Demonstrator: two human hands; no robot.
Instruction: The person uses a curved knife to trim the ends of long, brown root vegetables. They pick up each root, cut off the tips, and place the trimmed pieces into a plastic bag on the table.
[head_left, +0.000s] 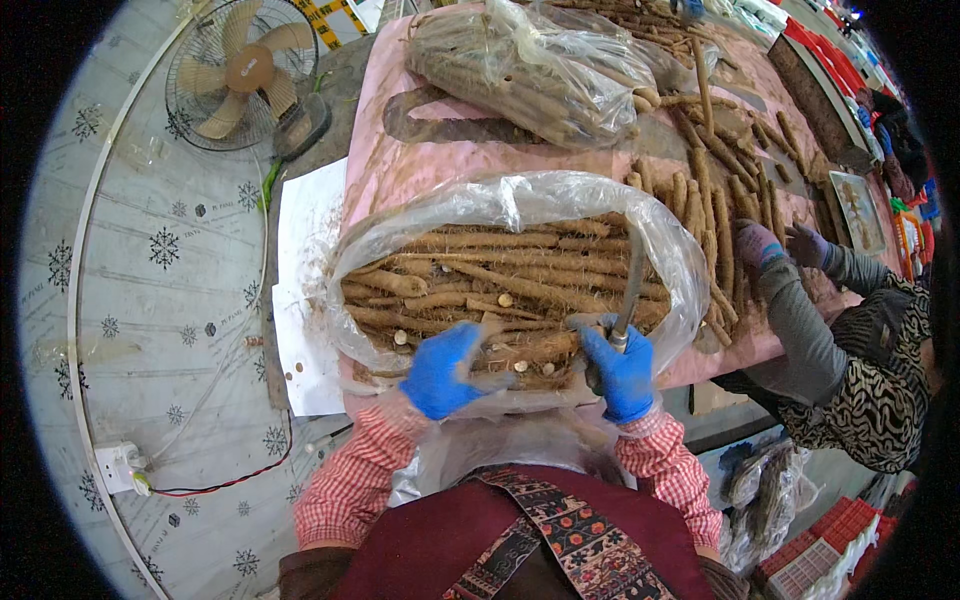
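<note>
Long, hairy brown yam roots lie side by side in an opened clear plastic bag before me. Several show pale cut ends. My left hand, in a blue glove, hovers over or touches the near roots; its fingers are spread and slightly blurred, and I see nothing held in it. My right hand, gloved in blue too, grips a long-bladed knife. The blade points away from me across the bag's right side. Part of the knife's handle is hidden by my fingers.
Behind lies a filled plastic bag of roots. Loose roots cover the table's right side, where a co-worker's gloved hands work. White sheets lie at left, below an electric fan. Red crates stand low at right.
</note>
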